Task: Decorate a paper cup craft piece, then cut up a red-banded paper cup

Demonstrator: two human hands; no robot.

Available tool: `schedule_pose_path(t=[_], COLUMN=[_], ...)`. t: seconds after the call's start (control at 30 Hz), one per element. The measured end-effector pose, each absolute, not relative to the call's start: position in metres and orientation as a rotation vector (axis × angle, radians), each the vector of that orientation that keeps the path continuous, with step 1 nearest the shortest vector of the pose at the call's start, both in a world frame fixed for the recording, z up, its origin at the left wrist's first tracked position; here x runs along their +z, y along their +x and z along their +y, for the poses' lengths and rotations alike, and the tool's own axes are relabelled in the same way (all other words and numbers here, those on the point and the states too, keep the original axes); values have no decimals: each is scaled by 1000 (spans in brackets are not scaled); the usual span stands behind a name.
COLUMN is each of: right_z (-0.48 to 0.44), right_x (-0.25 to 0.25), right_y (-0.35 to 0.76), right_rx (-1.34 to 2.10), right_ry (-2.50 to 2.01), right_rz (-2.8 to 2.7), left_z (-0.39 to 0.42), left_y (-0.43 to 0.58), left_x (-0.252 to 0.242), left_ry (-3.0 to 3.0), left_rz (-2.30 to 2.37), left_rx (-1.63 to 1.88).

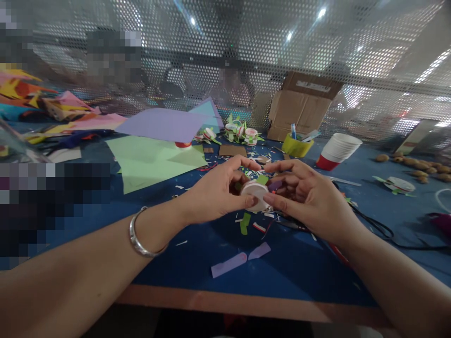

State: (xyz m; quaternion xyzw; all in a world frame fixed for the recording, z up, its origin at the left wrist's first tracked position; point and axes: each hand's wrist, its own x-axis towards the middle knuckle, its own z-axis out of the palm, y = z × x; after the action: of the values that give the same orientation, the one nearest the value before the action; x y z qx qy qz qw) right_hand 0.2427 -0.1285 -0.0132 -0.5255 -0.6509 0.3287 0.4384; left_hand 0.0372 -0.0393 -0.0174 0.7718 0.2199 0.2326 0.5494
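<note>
Between both hands, just above the table, is a white round paper cup base [259, 194], tilted so its flat face shows. My left hand [221, 190] grips its left side, with the thumb on the face and the index finger stretched over the top. From the right, my right hand [303, 193] pinches the rim, thumb against it and fingers curled behind. A green paper strip [262, 179] shows at its upper edge. Below lie a loose green strip [244, 224] and two purple paper pieces [229, 265] [259, 251].
Paper scraps litter the blue table [169, 263]. Green and purple sheets [155, 159] [165, 123] lie left. Behind are cup-base pieces with green strips [251, 136], a cardboard box [296, 112] and a yellow holder [296, 145]. Stacked paper cups [338, 149] and a black cord [378, 227] are right.
</note>
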Motion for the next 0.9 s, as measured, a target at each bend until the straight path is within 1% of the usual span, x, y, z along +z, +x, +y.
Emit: schedule_pose_path(t=[0.1,0.27,0.37,0.6,0.7,0.9], right_z=[-129,-131,-131,-128,-128,-127], right_x=[-11,-10,-11,-12,-14,-16], right_y=[243,245,244,240,241,241], right_rx=[744,450,382,433,526,592], right_ry=[-1298,-1362,-1423,-1548,-1542,-1512], right_rz=[-1600,-1573,-1602,-1779,-1774,-1783], left_z=[-39,-41,-43,-42,-42,-44], left_y=[37,37,39,43,45,50], left_x=[-19,-16,-14,-16,-19,-21], left_ry=[1795,1588,1495,1334,1294,1233], left_rz=[530,602,638,647,630,582], left_rx=[614,727,804,954,985,1125])
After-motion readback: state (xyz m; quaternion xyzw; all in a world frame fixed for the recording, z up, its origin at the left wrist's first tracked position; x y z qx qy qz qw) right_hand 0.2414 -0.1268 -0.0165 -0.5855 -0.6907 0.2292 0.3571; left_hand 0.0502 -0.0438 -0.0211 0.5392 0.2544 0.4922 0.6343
